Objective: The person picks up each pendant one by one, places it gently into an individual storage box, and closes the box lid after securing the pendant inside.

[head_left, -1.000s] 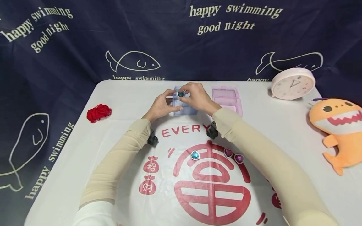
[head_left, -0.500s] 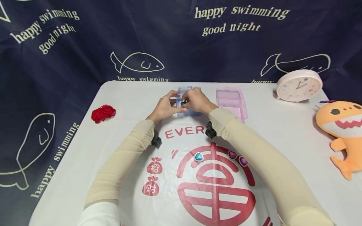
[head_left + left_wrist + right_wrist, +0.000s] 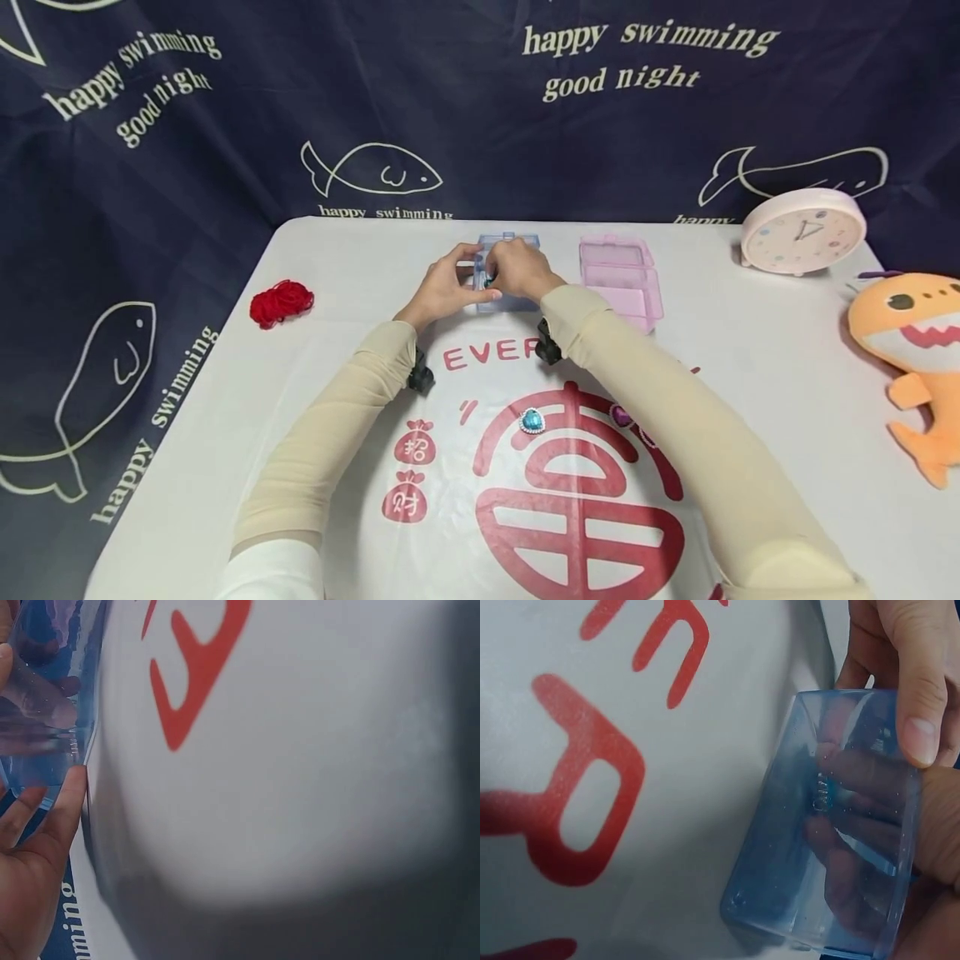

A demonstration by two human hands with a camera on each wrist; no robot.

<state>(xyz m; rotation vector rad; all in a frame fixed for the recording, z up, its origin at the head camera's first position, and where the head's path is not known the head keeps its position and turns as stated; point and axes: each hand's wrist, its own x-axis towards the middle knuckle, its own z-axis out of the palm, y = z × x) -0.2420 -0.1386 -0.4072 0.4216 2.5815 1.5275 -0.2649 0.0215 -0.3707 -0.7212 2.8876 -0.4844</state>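
Observation:
A see-through blue plastic box (image 3: 512, 305) stands open near the back of the table. My left hand (image 3: 444, 287) grips its left end, thumb at the front and fingers behind; in the right wrist view the thumb (image 3: 921, 735) presses on the box's rim. My right hand (image 3: 522, 268) reaches down inside the box, fingers bent. Between those fingers is a blue gem with a pale sparkling edge (image 3: 488, 282), mostly hidden by the hand; through the clear wall it shows blurred. Nearer the front lies a blue heart-shaped gem (image 3: 532, 421), with a purple heart-shaped gem (image 3: 622, 414) to its right.
An open pink box (image 3: 621, 287) sits right of the blue one. Red yarn (image 3: 281, 303) lies at left. A pale pink clock (image 3: 804, 232) and an orange plush toy (image 3: 911, 350) are at right. The right sleeve partly covers a second purple gem.
My right hand has lowered the blue gem from above the blue box down into it. My left hand keeps its grip on the box. The head view has shifted slightly.

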